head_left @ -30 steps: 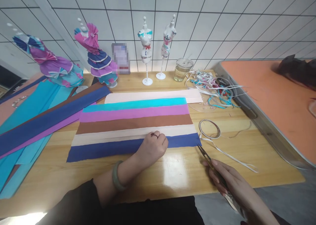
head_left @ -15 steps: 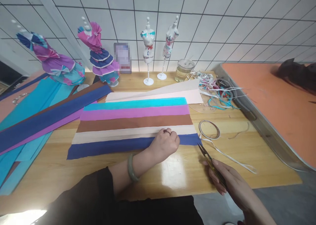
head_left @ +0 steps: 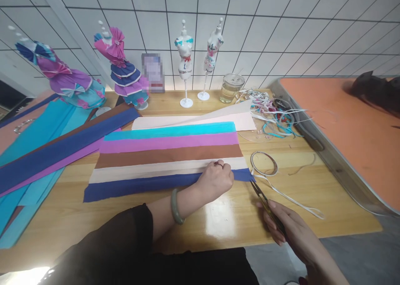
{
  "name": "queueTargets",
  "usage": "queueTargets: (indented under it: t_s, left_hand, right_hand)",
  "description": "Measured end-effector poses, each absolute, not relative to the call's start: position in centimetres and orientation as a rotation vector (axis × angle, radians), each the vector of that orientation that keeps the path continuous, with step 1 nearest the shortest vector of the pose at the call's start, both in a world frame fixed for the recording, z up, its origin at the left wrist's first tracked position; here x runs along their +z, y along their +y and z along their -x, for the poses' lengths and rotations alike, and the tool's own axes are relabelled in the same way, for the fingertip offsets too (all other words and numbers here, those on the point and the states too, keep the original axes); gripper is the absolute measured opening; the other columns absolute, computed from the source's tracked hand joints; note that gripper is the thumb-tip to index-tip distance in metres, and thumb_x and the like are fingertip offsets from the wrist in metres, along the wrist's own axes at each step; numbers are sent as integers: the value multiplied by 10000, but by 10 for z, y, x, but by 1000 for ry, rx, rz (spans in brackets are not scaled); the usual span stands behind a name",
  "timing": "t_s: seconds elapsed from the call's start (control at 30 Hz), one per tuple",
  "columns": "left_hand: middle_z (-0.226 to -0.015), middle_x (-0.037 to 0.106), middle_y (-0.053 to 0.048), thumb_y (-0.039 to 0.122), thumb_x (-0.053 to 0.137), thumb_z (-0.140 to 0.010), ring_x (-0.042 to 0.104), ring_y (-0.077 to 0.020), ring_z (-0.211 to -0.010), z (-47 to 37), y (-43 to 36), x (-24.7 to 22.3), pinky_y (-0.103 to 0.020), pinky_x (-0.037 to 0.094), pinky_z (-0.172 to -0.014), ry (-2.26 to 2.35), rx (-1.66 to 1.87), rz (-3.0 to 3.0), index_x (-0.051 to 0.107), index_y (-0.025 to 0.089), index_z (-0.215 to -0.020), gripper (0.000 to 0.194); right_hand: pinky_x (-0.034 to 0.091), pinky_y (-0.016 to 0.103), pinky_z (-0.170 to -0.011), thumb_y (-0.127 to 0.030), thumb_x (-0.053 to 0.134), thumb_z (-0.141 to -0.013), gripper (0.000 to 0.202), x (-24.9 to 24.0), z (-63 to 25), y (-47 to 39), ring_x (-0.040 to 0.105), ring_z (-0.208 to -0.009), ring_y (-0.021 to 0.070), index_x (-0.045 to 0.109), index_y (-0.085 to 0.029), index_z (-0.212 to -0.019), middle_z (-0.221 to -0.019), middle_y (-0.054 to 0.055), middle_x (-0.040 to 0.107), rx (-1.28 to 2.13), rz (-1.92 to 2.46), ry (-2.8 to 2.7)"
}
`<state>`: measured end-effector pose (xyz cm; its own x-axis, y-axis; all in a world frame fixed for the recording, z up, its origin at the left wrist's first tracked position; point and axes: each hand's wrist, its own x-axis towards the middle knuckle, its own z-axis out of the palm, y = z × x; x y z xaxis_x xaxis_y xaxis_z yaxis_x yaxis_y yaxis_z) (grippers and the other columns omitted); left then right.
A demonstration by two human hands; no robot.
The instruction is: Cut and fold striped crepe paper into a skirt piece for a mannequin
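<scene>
My left hand (head_left: pixel 216 179) is closed, knuckles up, over the right part of the navy strip (head_left: pixel 140 186) and the cream strip (head_left: pixel 146 171) of crepe-like paper or fabric. Its fingertips are hidden, so what they pinch cannot be seen. Behind these lie brown (head_left: pixel 168 154), purple (head_left: pixel 168 141) and turquoise (head_left: pixel 170 131) strips, overlapped in flat bands. In my right hand (head_left: pixel 289 221), wrapped round the handles, are thread snips (head_left: pixel 261 196). Their narrow blades point at the navy strip's right end, where a thin white ribbon (head_left: pixel 290 198) starts.
A ring of tape or wire (head_left: pixel 264 163) lies to the right. Beyond it are a tangle of ribbons (head_left: pixel 275 114) and a glass cup (head_left: pixel 231 88). Two bare mini dress forms (head_left: pixel 184 56) and two dressed ones (head_left: pixel 126 78) stand behind. More strips (head_left: pixel 46 160) cover the left side.
My left hand has slid a little to the right along the navy strip. My right hand and the snips have hardly moved; the view has shifted slightly.
</scene>
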<state>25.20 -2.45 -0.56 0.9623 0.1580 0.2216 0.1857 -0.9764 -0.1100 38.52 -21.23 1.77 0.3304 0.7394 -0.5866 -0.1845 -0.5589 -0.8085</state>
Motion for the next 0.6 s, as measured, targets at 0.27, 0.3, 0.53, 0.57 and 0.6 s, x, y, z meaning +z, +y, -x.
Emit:
queueTargets:
  t_s: [0.27,0.3,0.53,0.57,0.6]
  left_hand:
    - [-724,547,-105,48,439,-807,577,-242,-706,-259,-24,-6,-324,405,-538,-240,-326,2960,542,111,-784,123]
    - [-726,547,-104,46,437,-806,575,-241,-707,-259,-24,-7,-327,407,-543,-242,-330,2961,541,112,-785,125]
    - [-749,538,-95,60,434,-817,568,-253,-736,-265,-25,-7,-340,416,-546,-257,-399,2978,553,124,-792,137]
    - [-745,534,-95,63,434,-817,568,-255,-735,-265,-26,-7,-338,412,-541,-236,-401,2980,554,127,-777,141]
    - [-742,531,-95,63,435,-815,568,-257,-734,-266,-26,-7,-335,407,-535,-217,-400,2982,555,128,-763,146]
  right_hand:
    - [297,230,-419,-556,425,-892,418,16,-386,-214,312,-396,61,530,-176,-755,-511,-67,371,1355,1699,-483]
    - [293,229,-415,-553,426,-893,410,16,-386,-214,308,-394,62,535,-175,-776,-509,-69,367,1356,1691,-474]
    - [287,224,-397,-556,462,-875,395,14,-386,-213,322,-395,56,554,-172,-872,-551,-64,399,1361,1657,-417]
    - [287,223,-394,-557,465,-873,397,14,-386,-213,322,-394,56,556,-171,-888,-550,-65,400,1359,1653,-412]
    - [286,223,-392,-561,469,-869,401,14,-387,-213,322,-393,56,557,-170,-895,-548,-65,400,1355,1649,-409]
